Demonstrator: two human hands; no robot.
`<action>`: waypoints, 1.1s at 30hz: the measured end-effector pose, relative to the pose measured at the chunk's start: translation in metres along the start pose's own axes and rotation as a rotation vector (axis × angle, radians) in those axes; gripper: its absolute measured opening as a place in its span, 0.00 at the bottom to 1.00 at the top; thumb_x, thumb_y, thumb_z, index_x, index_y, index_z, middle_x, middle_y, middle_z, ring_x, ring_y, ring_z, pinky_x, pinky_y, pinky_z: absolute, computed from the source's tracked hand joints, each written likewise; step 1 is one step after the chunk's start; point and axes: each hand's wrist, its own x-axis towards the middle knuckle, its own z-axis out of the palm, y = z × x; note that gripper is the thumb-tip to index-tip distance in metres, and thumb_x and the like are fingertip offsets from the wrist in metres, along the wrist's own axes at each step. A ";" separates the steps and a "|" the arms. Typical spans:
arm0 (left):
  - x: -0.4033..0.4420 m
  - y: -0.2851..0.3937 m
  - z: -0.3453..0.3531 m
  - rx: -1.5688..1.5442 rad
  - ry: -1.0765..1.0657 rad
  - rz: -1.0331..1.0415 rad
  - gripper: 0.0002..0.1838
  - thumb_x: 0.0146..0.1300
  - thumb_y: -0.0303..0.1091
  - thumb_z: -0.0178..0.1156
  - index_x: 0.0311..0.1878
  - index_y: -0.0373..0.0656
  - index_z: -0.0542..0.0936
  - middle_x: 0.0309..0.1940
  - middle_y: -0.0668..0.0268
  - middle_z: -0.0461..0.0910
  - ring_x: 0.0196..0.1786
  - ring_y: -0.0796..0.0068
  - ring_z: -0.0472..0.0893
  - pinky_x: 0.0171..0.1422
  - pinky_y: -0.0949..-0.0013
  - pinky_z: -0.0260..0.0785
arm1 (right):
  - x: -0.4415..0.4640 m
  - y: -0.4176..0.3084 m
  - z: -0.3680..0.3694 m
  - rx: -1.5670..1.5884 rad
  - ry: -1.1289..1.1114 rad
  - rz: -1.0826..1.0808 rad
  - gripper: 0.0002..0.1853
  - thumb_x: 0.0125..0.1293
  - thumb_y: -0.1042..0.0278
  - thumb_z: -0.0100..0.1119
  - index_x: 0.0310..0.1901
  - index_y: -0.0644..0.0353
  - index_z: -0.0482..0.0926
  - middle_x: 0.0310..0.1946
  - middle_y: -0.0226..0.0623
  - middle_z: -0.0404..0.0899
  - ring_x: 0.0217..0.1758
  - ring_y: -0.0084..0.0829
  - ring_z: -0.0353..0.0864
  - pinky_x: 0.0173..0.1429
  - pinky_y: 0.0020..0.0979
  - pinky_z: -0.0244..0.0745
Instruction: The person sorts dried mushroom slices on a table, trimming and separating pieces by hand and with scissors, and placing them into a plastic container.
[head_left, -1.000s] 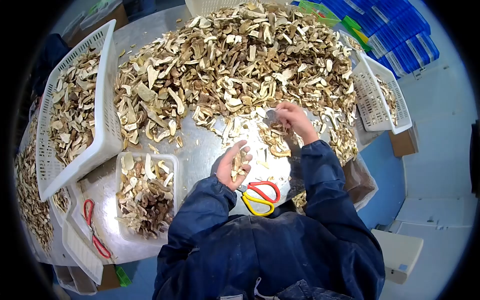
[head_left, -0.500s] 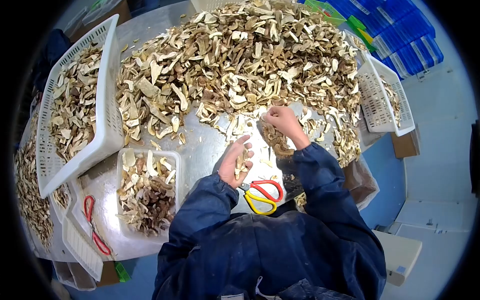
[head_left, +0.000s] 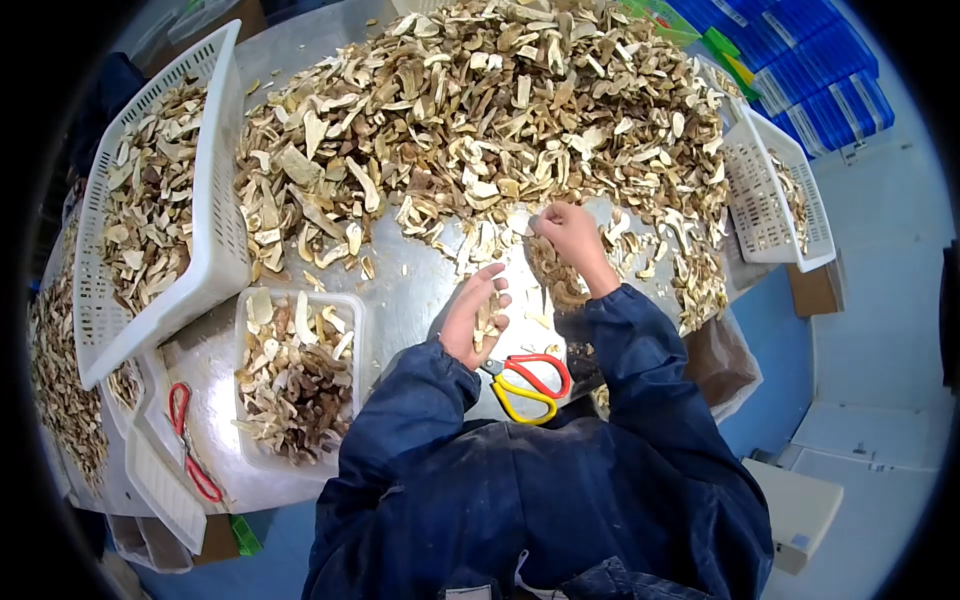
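Note:
My left hand [head_left: 472, 314] is cupped palm up over the metal table, fingers curled around several dried mushroom slices [head_left: 487, 318]. To its right, my right hand [head_left: 570, 240] pinches thumb and forefinger together at the near edge of the large heap of dried mushroom slices [head_left: 480, 120]. Whatever lies between those fingertips is too small to make out. Below the right hand, darker brown slices [head_left: 562, 285] are gathered on the table. Scissors with one red and one yellow handle [head_left: 535, 385] lie just below my left hand, close to my body.
At the left, a clear plastic tub [head_left: 357, 375] holds slices, beside red-handled scissors [head_left: 186, 440]. A large white basket [head_left: 215, 240] of slices is tilted at the far left. Another white basket [head_left: 750, 200] stands at the right, with blue trays [head_left: 820, 90] behind it.
Both hands keep nearly the same place and grip. The whole view has shifted slightly; no slice has visibly been taken or let go.

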 end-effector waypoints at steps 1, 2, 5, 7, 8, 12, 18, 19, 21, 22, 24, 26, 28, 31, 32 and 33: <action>0.001 -0.001 -0.003 -0.015 -0.011 -0.009 0.19 0.65 0.33 0.54 0.58 0.44 0.67 0.41 0.70 0.69 0.38 0.80 0.70 0.32 0.80 0.66 | -0.001 0.003 0.001 -0.015 0.011 -0.045 0.11 0.53 0.62 0.61 0.31 0.62 0.81 0.25 0.46 0.80 0.28 0.44 0.80 0.35 0.36 0.73; 0.002 -0.002 -0.004 -0.027 -0.025 -0.016 0.19 0.65 0.33 0.54 0.58 0.45 0.67 0.41 0.71 0.69 0.38 0.80 0.70 0.32 0.80 0.67 | -0.001 0.006 0.003 -0.027 0.026 -0.092 0.11 0.53 0.62 0.60 0.32 0.61 0.81 0.26 0.46 0.80 0.29 0.44 0.80 0.35 0.37 0.73; 0.002 -0.002 -0.004 -0.041 -0.014 -0.055 0.18 0.68 0.36 0.53 0.59 0.45 0.67 0.41 0.70 0.69 0.38 0.79 0.69 0.31 0.81 0.65 | 0.001 -0.002 0.011 -0.111 0.059 -0.255 0.11 0.55 0.62 0.58 0.32 0.60 0.81 0.27 0.46 0.81 0.32 0.45 0.80 0.38 0.40 0.74; 0.002 -0.002 -0.004 -0.047 -0.018 -0.051 0.18 0.68 0.36 0.52 0.59 0.45 0.67 0.41 0.70 0.69 0.38 0.79 0.69 0.31 0.81 0.65 | 0.003 -0.010 0.019 -0.258 0.094 -0.300 0.10 0.55 0.62 0.57 0.31 0.60 0.81 0.26 0.46 0.81 0.33 0.45 0.80 0.39 0.41 0.74; 0.002 -0.002 -0.005 -0.052 -0.019 -0.049 0.18 0.68 0.36 0.52 0.59 0.45 0.67 0.41 0.70 0.69 0.38 0.78 0.69 0.31 0.80 0.65 | 0.007 -0.006 0.023 -0.309 0.082 -0.303 0.11 0.55 0.61 0.58 0.33 0.59 0.81 0.27 0.45 0.80 0.34 0.47 0.80 0.40 0.42 0.73; 0.002 -0.001 -0.004 -0.013 -0.030 -0.025 0.19 0.68 0.36 0.52 0.60 0.45 0.66 0.42 0.69 0.69 0.39 0.78 0.69 0.33 0.80 0.66 | 0.006 -0.008 0.010 -0.076 -0.126 -0.138 0.11 0.54 0.63 0.59 0.35 0.61 0.78 0.22 0.40 0.78 0.26 0.37 0.78 0.33 0.36 0.72; 0.000 -0.004 0.002 0.116 -0.006 0.090 0.22 0.67 0.38 0.54 0.61 0.45 0.64 0.47 0.69 0.70 0.47 0.80 0.73 0.47 0.77 0.72 | -0.046 -0.026 -0.008 0.759 -0.343 0.169 0.04 0.60 0.70 0.57 0.31 0.60 0.75 0.19 0.24 0.71 0.16 0.13 0.64 0.18 0.17 0.54; 0.001 -0.006 0.004 0.080 -0.020 0.085 0.22 0.67 0.38 0.54 0.61 0.45 0.64 0.48 0.68 0.70 0.49 0.79 0.74 0.50 0.75 0.72 | -0.055 -0.025 -0.004 0.811 -0.385 0.153 0.05 0.62 0.68 0.57 0.32 0.61 0.75 0.20 0.24 0.71 0.17 0.12 0.65 0.19 0.15 0.55; 0.002 -0.010 0.012 0.011 -0.046 0.075 0.22 0.67 0.39 0.53 0.62 0.45 0.64 0.51 0.67 0.70 0.52 0.76 0.74 0.57 0.69 0.72 | -0.069 -0.035 0.000 0.789 -0.365 0.153 0.06 0.64 0.67 0.57 0.34 0.60 0.75 0.21 0.23 0.71 0.17 0.12 0.65 0.19 0.16 0.56; 0.004 -0.011 0.006 0.047 -0.087 0.071 0.24 0.71 0.46 0.46 0.65 0.46 0.61 0.57 0.64 0.70 0.59 0.68 0.72 0.66 0.61 0.65 | -0.071 -0.043 -0.001 0.744 -0.311 0.156 0.05 0.65 0.67 0.56 0.35 0.59 0.75 0.23 0.24 0.75 0.17 0.12 0.66 0.20 0.16 0.57; 0.004 -0.011 0.009 0.004 -0.007 0.039 0.23 0.71 0.48 0.45 0.62 0.45 0.64 0.54 0.64 0.71 0.56 0.68 0.73 0.62 0.61 0.68 | -0.077 -0.059 -0.009 0.728 -0.239 0.118 0.06 0.65 0.67 0.56 0.36 0.59 0.75 0.25 0.26 0.77 0.19 0.12 0.69 0.22 0.15 0.59; 0.000 -0.008 0.019 -0.051 -0.001 0.018 0.26 0.71 0.55 0.38 0.61 0.45 0.65 0.51 0.64 0.72 0.53 0.67 0.75 0.60 0.60 0.71 | -0.084 -0.069 -0.010 0.599 -0.200 0.010 0.08 0.65 0.66 0.55 0.35 0.62 0.75 0.29 0.29 0.80 0.25 0.15 0.74 0.28 0.17 0.66; -0.004 -0.002 0.016 -0.061 0.011 -0.067 0.26 0.72 0.55 0.35 0.63 0.47 0.65 0.53 0.65 0.73 0.52 0.67 0.76 0.58 0.60 0.72 | -0.094 -0.077 -0.005 0.320 -0.163 -0.266 0.11 0.64 0.64 0.55 0.39 0.64 0.77 0.31 0.35 0.79 0.34 0.26 0.78 0.36 0.25 0.73; -0.003 -0.004 0.020 -0.066 0.035 -0.054 0.22 0.73 0.48 0.41 0.64 0.50 0.64 0.54 0.66 0.72 0.51 0.70 0.76 0.55 0.61 0.73 | -0.097 -0.077 -0.011 0.162 -0.057 -0.361 0.13 0.60 0.62 0.57 0.40 0.63 0.78 0.37 0.44 0.79 0.41 0.42 0.78 0.48 0.35 0.72; -0.001 -0.006 0.013 -0.045 -0.026 -0.052 0.21 0.71 0.42 0.45 0.65 0.52 0.64 0.53 0.66 0.73 0.51 0.70 0.76 0.54 0.63 0.73 | -0.095 -0.069 -0.016 0.188 0.013 -0.330 0.12 0.60 0.63 0.57 0.40 0.63 0.78 0.35 0.44 0.79 0.38 0.42 0.79 0.45 0.35 0.72; -0.004 -0.006 0.010 -0.064 -0.049 -0.057 0.21 0.70 0.36 0.48 0.65 0.51 0.64 0.51 0.66 0.73 0.49 0.70 0.76 0.48 0.67 0.74 | -0.097 -0.060 -0.022 0.212 0.082 -0.291 0.12 0.60 0.65 0.57 0.40 0.64 0.78 0.33 0.44 0.79 0.36 0.42 0.80 0.42 0.34 0.73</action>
